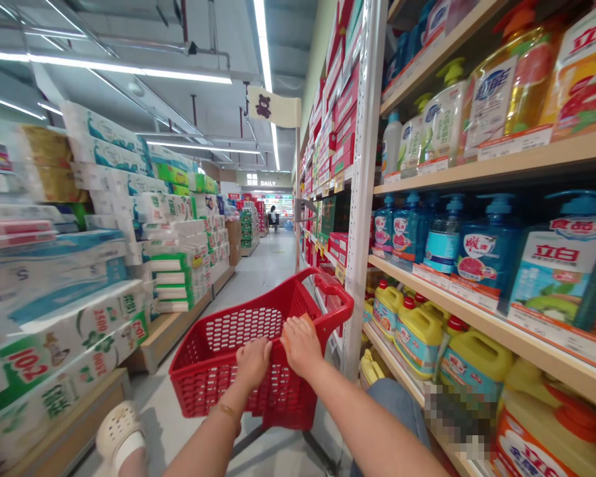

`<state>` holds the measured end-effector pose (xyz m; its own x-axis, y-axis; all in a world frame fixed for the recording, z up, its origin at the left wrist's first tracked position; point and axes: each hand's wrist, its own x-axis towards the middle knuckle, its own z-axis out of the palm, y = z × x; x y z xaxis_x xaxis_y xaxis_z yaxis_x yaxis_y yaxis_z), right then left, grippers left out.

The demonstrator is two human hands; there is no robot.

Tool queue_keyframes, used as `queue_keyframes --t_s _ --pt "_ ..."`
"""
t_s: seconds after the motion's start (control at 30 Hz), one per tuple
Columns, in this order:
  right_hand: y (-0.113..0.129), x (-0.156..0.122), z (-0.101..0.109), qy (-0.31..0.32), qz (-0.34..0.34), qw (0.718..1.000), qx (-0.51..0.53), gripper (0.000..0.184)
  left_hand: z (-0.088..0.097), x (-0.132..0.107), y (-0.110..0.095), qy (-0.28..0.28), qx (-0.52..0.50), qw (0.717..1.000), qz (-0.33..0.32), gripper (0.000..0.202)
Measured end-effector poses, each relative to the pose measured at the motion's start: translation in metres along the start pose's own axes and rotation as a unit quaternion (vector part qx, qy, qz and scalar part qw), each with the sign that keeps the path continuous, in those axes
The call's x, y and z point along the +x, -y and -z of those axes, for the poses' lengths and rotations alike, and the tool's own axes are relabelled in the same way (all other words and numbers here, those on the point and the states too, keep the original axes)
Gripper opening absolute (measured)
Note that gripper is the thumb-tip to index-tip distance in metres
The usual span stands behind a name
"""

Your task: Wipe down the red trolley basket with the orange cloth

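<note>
A red plastic shopping cart (213, 377) with perforated walls stands tilted in front of me. My left hand (254, 361) is closed on its near rim, fingers curled over the edge. Just to the right, my right hand (300, 344) is wrapped over the same rim. A small orange patch (306, 320) shows by the right fingers; I cannot make out whether it is part of the cart or a separate thing. The cart's looped red handle (345, 301) rises to the right of my hands, with neither hand on it. What I see of the basket's inside shows no goods.
Close on the right, shelves (481, 159) hold pump bottles (487, 245) and yellow detergent jugs (417, 334). Stacked paper packs (69, 351) line the left on low platforms. The grey aisle floor (263, 255) runs ahead to a distant person (273, 215). A cream clog (120, 430) is at lower left.
</note>
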<state>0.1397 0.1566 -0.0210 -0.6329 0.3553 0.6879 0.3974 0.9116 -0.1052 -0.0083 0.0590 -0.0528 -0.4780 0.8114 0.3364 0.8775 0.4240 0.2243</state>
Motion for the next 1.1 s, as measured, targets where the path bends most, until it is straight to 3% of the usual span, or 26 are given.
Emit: queue_keyframes --t_s 0.1,0.23,0.3,0.47,0.67,0.77,0.9,1.0,1.1 --pt "-0.005 -0.001 -0.005 0.021 0.044 0.999 0.02 0.038 0.009 -0.008 0.016 0.026 0.01 1.0 -0.006 0.046" --pt "-0.013 0.003 -0.011 0.0 -0.047 0.999 0.002 0.036 0.018 -0.024 0.036 0.026 0.063 0.997 0.037 0.05" --pt "-0.004 0.002 -0.02 0.012 -0.058 0.998 0.011 0.036 0.017 -0.03 0.032 0.022 0.085 0.995 0.044 0.049" --pt "0.011 -0.004 -0.037 0.069 0.042 0.994 0.07 0.037 0.018 -0.042 0.021 0.052 0.089 0.994 0.025 0.045" --pt "0.005 -0.002 -0.04 0.055 -0.046 0.997 0.035 0.036 0.019 -0.078 0.039 0.03 0.122 0.988 0.091 0.046" --pt "0.022 -0.01 -0.05 0.07 -0.01 0.995 0.065 0.037 0.015 -0.088 0.036 0.019 0.125 0.987 0.099 0.047" --pt "0.028 -0.017 -0.053 0.083 0.055 0.989 0.106 0.037 0.015 -0.093 0.042 0.049 0.074 0.996 0.031 0.046" --pt "0.023 -0.015 -0.05 0.071 0.004 0.994 0.088 0.036 0.016 -0.101 0.05 0.041 0.039 0.998 -0.023 0.05" --pt "0.026 -0.017 -0.05 0.068 -0.034 0.994 0.076 0.034 0.013 -0.108 0.048 0.021 0.016 0.999 -0.028 0.052"
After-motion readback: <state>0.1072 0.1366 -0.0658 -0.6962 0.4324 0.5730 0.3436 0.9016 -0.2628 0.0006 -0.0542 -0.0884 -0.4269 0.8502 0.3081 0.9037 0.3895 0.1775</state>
